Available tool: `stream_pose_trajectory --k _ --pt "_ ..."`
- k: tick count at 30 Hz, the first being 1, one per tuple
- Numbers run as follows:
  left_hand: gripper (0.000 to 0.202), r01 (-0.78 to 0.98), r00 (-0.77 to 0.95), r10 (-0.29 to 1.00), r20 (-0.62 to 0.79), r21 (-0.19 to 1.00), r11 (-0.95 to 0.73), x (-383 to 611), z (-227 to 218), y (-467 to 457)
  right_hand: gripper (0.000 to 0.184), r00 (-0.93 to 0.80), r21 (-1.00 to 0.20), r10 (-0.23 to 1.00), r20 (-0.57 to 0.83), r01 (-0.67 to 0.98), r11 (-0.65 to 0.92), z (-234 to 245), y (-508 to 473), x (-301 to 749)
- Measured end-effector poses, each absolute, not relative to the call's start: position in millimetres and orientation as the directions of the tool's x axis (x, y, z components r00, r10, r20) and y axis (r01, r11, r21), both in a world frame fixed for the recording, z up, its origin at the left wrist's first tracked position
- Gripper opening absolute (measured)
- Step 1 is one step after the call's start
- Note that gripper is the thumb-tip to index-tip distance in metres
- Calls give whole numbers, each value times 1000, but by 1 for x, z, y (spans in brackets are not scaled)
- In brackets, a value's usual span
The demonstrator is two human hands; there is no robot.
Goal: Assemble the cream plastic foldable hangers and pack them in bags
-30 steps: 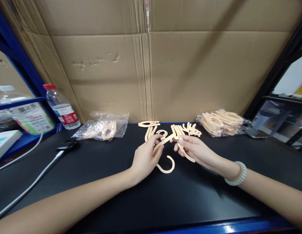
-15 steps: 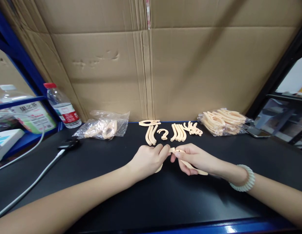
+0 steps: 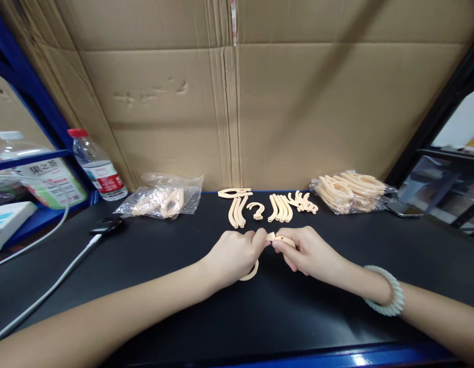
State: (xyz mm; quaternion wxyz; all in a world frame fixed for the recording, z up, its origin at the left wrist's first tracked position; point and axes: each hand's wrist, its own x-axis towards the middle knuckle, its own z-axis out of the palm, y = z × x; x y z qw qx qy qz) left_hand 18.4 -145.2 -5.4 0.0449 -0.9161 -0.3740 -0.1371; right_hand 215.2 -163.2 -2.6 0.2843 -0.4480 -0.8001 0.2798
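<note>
My left hand (image 3: pixel 237 255) is closed around a beige hanger hook; its curved end (image 3: pixel 252 273) shows below the fingers and its squared tip (image 3: pixel 270 236) pokes out toward the right. Opposite it, my right hand (image 3: pixel 306 250) pinches a beige hanger arm (image 3: pixel 285 239) with a small dark hole near its end. The two pieces meet or nearly meet between the fingertips; whether they touch I cannot tell. Most of the hanger arm is hidden behind my right hand. Beyond them lie another hook (image 3: pixel 257 210), curved arms (image 3: pixel 237 212) and more arms (image 3: pixel 281 208).
Small hooks (image 3: pixel 303 202) are piled at the back, near a folded hanger (image 3: pixel 234 192). Plastic bags of hanger parts lie left (image 3: pixel 160 198) and right (image 3: pixel 348 191), the latter beside a phone (image 3: pixel 403 208). A bottle (image 3: pixel 99 168) and a cabled black device (image 3: pixel 107 226) stand left.
The hanger arm has turned in my right hand, so its long end no longer shows below the fingers. More of the hook's curve shows under my left hand.
</note>
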Motion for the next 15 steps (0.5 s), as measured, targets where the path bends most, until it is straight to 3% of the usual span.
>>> stream_pose_trajectory --k 3,7,12,15 --pt "26 696 666 683 300 80 -714 19 -6 -145 34 -445 -644 859 253 585 493 -4 -166 215" --pt "26 669 550 762 341 367 -647 18 -9 -143 32 -476 -427 765 433 639 639 -6 -171 211" --pt "29 568 433 835 338 617 -545 19 -10 -140 37 -411 -450 705 579 560 696 10 -156 225" --pt "32 391 337 921 194 861 -325 19 -10 -134 39 -338 -322 624 705 632 705 21 -132 250"
